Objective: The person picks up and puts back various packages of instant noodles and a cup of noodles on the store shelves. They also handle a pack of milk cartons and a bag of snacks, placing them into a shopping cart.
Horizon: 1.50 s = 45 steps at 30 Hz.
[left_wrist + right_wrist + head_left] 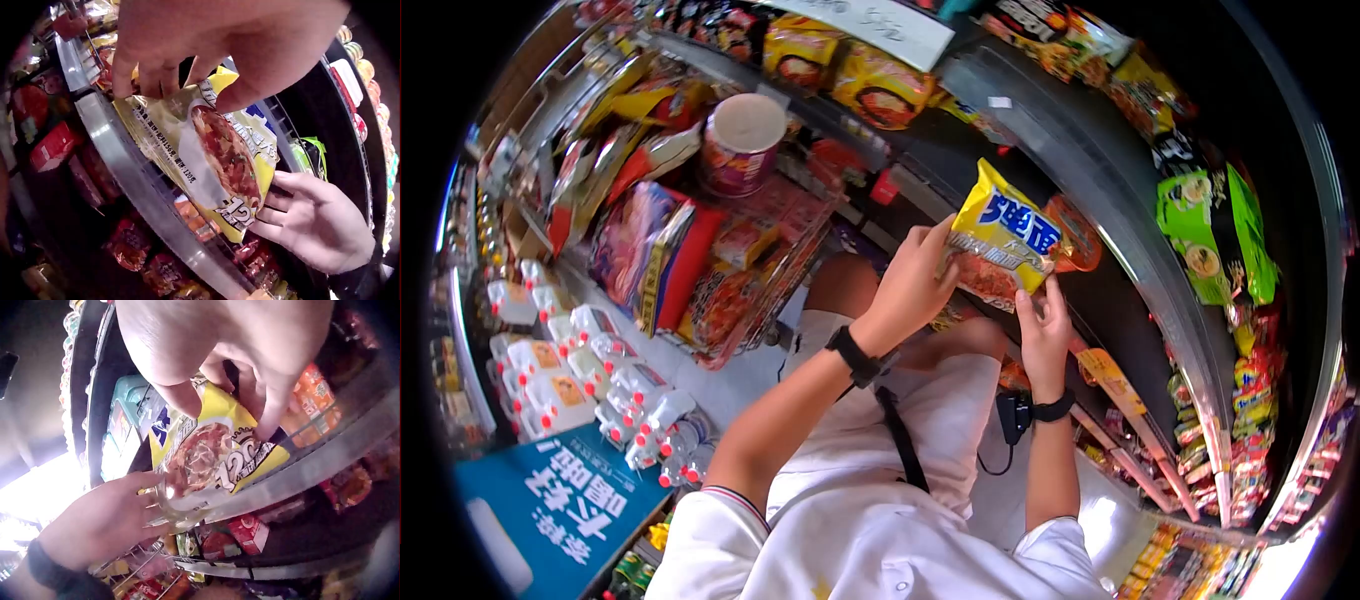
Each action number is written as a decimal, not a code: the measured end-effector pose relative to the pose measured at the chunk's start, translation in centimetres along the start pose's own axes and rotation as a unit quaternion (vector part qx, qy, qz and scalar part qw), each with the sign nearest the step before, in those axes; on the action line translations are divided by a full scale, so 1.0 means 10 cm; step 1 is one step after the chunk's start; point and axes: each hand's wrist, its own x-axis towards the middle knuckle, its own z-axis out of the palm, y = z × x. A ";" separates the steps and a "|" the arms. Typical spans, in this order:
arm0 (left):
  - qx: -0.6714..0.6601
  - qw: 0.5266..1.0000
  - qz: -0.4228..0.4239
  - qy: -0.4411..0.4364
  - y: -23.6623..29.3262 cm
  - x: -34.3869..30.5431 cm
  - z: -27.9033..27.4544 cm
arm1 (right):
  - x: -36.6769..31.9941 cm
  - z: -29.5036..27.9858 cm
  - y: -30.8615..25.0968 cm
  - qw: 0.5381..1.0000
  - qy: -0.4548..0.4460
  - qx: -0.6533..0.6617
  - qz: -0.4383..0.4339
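Note:
A yellow noodle packet (1003, 235) with blue lettering and a food picture is held up between both hands, in front of the shelves. The left hand (917, 281) grips its left end, thumb on the front face, as the left wrist view also shows for the packet (219, 147) and left hand (231, 44). At the other end the right hand (1045, 335) pinches the lower right corner. In the right wrist view the right hand (225, 344) curls its fingers behind the packet (203, 456).
On the left stands a wire cart (745, 325) with a large tub (743, 145) and several packets. Bottles with red caps (550, 375) stand on the floor beside a blue sign (565, 510). Curved shelves carry noodle packs, among them green packs (1212, 235) at the right.

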 end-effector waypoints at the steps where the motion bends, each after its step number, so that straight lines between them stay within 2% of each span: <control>1: -0.001 1.000 0.008 -0.017 0.03 -0.06 0.08 | -0.05 -0.05 0.02 1.000 0.017 0.008 0.003; 4: -0.031 0.995 0.032 -0.084 0.17 -0.21 0.36 | -0.27 -0.34 0.22 0.994 0.102 0.025 -0.013; 5: 0.000 0.993 0.059 -0.104 0.26 -0.24 0.46 | -0.33 -0.43 0.32 0.990 0.133 0.026 -0.022; 7: -0.006 0.986 0.090 -0.143 0.37 -0.28 0.76 | -0.47 -0.69 0.45 0.976 0.215 -0.038 -0.009; 9: -0.051 0.975 0.146 -0.162 0.46 -0.24 1.10 | -0.52 -0.98 0.50 0.966 0.249 -0.063 -0.008; 11: -0.025 0.970 0.177 -0.166 0.56 -0.18 1.43 | -0.50 -1.26 0.66 0.958 0.282 -0.060 -0.014; 13: -0.005 0.964 0.196 -0.178 0.59 -0.11 1.68 | -0.51 -1.41 0.57 0.953 0.302 -0.020 0.000; 15: -0.022 0.969 0.162 -0.185 0.63 -0.11 1.79 | -0.58 -1.47 0.47 0.951 0.307 -0.026 0.015; 17: -0.020 0.972 0.145 -0.185 0.60 -0.13 1.74 | -0.71 -1.45 0.52 0.964 0.265 -0.010 -0.009; 18: -0.019 0.973 0.163 -0.160 0.56 -0.16 1.67 | -0.77 -1.36 0.55 0.967 0.253 0.041 -0.015; 19: -0.016 0.975 0.152 -0.162 0.50 -0.18 1.55 | -0.84 -1.27 0.43 0.970 0.242 -0.024 0.023; 23: 0.025 0.990 0.112 -0.088 0.18 -0.24 1.15 | -0.81 -0.87 0.52 0.985 0.164 -0.042 -0.024; 24: -0.021 0.995 0.049 -0.088 0.11 -0.20 1.05 | -0.73 -0.79 0.53 0.991 0.128 0.032 -0.017; 25: -0.017 0.995 0.062 -0.070 -0.01 -0.11 0.96 | -0.62 -0.68 0.47 0.990 0.113 0.085 -0.001; 27: -0.034 0.997 0.027 -0.057 -0.08 0.08 0.75 | -0.33 -0.46 0.54 0.990 0.091 0.089 -0.061; 29: 0.051 0.994 0.101 -0.009 -0.10 0.37 0.55 | -0.01 -0.23 0.45 0.986 0.066 0.136 -0.068; 30: 0.058 0.992 0.111 0.018 -0.17 0.53 0.51 | 0.16 -0.15 0.43 0.988 0.049 0.107 -0.096; 31: -0.016 0.997 0.079 0.012 -0.20 0.68 0.46 | 0.34 -0.06 0.35 0.989 0.037 0.107 -0.099; 33: -0.119 0.993 -0.008 0.021 -0.32 0.96 0.43 | 0.71 0.18 0.35 0.988 0.057 0.047 -0.138; 35: -0.070 0.997 -0.043 -0.003 -0.05 1.17 0.28 | 1.00 0.34 0.18 0.988 0.078 -0.028 -0.131; 37: -0.136 0.989 -0.012 0.055 -0.51 1.53 0.42 | 1.38 0.53 0.37 0.978 0.118 -0.020 -0.173; 39: -0.082 0.993 -0.055 0.069 -0.44 1.77 0.37 | 1.71 0.59 0.43 0.982 0.100 -0.031 -0.155; 42: -0.165 0.984 0.042 0.061 -1.11 2.29 0.58 | 2.13 0.75 0.49 0.977 0.112 -0.049 -0.173; 43: -0.221 0.974 0.040 0.035 -0.95 2.30 0.50 | 2.28 0.82 0.58 0.972 0.127 -0.045 -0.194; 44: -0.277 0.960 0.036 0.009 -0.80 2.31 0.43 | 2.38 0.87 0.69 0.977 0.139 -0.028 -0.158; 45: -0.274 0.960 0.052 0.011 -0.66 2.29 0.36 | 2.49 0.92 0.77 0.969 0.159 -0.060 -0.178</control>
